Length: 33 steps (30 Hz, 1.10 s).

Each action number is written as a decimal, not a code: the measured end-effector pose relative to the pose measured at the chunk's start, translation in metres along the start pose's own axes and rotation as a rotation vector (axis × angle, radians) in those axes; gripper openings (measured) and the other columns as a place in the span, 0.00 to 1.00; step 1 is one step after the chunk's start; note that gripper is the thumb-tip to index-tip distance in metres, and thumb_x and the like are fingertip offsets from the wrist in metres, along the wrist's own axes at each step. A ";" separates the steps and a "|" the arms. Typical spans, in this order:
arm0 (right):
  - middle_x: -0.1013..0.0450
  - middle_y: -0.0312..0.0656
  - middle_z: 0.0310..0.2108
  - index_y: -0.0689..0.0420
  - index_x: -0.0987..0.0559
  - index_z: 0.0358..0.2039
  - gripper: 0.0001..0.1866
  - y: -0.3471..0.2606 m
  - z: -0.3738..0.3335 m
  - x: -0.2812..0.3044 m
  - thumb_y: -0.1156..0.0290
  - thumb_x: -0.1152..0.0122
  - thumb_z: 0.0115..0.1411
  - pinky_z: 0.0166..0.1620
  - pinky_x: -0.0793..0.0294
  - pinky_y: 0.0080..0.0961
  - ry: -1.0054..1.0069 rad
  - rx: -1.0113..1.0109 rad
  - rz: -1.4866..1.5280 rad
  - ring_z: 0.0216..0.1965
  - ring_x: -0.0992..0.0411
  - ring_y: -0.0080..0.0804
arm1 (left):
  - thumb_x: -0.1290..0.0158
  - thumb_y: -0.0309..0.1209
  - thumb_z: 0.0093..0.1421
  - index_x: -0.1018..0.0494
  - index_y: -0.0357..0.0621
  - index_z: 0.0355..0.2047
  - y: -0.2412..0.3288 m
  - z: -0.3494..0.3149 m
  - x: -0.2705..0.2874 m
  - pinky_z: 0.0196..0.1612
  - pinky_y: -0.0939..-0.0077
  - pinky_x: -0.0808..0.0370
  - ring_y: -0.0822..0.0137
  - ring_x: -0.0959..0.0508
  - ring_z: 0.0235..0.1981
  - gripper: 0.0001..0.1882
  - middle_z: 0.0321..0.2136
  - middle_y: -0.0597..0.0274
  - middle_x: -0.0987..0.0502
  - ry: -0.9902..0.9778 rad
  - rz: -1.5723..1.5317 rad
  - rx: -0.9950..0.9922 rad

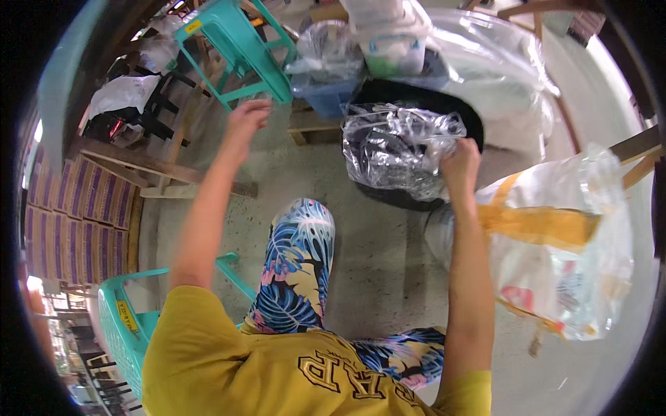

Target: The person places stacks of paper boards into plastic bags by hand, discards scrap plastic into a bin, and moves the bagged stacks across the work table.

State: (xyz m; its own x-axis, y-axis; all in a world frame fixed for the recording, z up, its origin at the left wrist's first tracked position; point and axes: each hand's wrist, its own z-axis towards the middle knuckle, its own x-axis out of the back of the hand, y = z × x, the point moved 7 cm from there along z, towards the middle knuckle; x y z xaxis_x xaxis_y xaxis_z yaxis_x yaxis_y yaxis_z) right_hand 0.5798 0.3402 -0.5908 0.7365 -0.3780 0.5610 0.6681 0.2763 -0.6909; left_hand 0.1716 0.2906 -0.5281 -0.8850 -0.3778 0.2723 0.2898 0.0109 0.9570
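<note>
My right hand (463,161) clutches clear plastic (392,142) over black tub (395,197). Left hand (248,119), left of tub: blurred, can't tell.

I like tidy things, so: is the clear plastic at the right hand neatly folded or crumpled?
Crumpled: irregular wrinkles and scattered glints cover the clear plastic, which bunches up at the right hand.

Clear bag (395,149) was thin, crinkly, v. shiny plastic; blk tub (395,197), plastic w/ duller finish. Green stool (241,50) looked smooth, semi-gloss plastic. White bundle (531,267) had glossy wrap. Shirt (277,374) was matt cloth; flr (374,270), matt concrete.
</note>
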 end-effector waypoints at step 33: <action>0.36 0.48 0.30 0.66 0.30 0.27 0.16 -0.053 -0.084 0.185 0.63 0.51 0.49 0.39 0.39 0.30 -0.030 -0.285 -0.562 0.34 0.36 0.41 | 0.44 0.42 0.45 0.30 0.40 0.38 -0.403 0.213 0.075 0.53 0.62 0.47 0.57 0.32 0.44 0.23 0.35 0.48 0.28 -0.528 1.303 0.099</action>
State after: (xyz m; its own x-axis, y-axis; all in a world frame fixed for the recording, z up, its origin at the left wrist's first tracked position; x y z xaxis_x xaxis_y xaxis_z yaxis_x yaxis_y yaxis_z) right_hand 0.6722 0.1814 -0.4887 0.2866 -0.3707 0.8834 0.9024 -0.2052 -0.3788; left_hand -0.0895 0.4547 -0.8721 -0.0425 0.3402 0.9394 0.9884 0.1515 -0.0101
